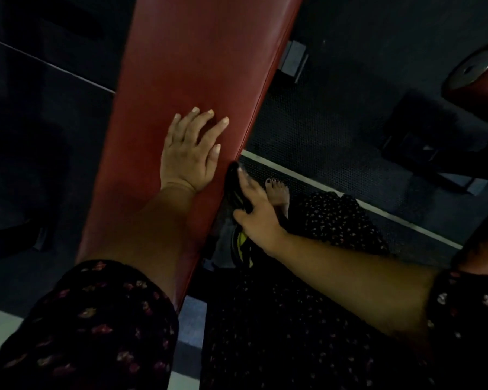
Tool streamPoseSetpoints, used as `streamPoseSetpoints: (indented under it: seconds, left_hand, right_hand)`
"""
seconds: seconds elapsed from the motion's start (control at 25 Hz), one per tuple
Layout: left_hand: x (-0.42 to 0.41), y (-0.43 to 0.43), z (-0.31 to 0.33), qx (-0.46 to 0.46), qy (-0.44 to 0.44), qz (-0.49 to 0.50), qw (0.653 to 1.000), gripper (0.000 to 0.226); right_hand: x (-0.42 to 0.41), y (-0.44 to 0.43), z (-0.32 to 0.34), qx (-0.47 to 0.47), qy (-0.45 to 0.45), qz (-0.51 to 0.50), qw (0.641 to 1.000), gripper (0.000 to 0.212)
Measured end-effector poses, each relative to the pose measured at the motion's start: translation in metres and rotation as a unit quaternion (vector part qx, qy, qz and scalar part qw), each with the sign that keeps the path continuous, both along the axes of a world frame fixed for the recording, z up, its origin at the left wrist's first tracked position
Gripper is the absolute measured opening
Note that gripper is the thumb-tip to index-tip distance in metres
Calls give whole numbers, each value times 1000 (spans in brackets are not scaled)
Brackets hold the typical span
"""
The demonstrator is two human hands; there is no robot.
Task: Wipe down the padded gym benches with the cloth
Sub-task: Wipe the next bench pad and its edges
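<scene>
A long red padded bench [181, 66] runs from the top middle down to the lower left. My left hand [190, 153] lies flat on its top with the fingers spread, near the right edge. My right hand [255, 209] presses a dark cloth with a yellow patch [238, 192] against the bench's right side, just below the top edge; the thumb curls round the cloth's lower part while the fingers lie straight over it. Much of the cloth is hidden behind the hand and in shadow.
Dark rubber floor [321, 130] with a white line [350, 201] lies to the right. A bare foot [278, 191] stands beside the bench. Another machine with a round red pad [473, 68] and a black frame stands at the upper right. The bench's grey foot [293, 59] sticks out.
</scene>
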State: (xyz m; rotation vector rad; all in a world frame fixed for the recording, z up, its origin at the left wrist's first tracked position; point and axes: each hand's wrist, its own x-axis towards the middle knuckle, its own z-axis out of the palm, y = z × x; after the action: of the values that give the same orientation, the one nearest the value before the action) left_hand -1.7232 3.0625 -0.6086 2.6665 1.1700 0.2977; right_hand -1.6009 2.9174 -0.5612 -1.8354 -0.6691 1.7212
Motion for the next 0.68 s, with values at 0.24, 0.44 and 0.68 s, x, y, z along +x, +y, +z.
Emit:
streamPoseSetpoints:
  seconds: [0.24,0.44,0.68]
  left_hand:
    - [-3,-1,-1,12,-18,-14,1000,38]
    - [-26,-22,13,-60,-39,-6,997,39]
    - [-128,-116,4,-33,22,1,999,49]
  right_hand:
    - [23,23,-25,-11,-31,-189,981,82]
    - [-22,15,-22,21,-36,-123,992,90]
    - [-78,-76,-9,-6,-45,-15,999,80]
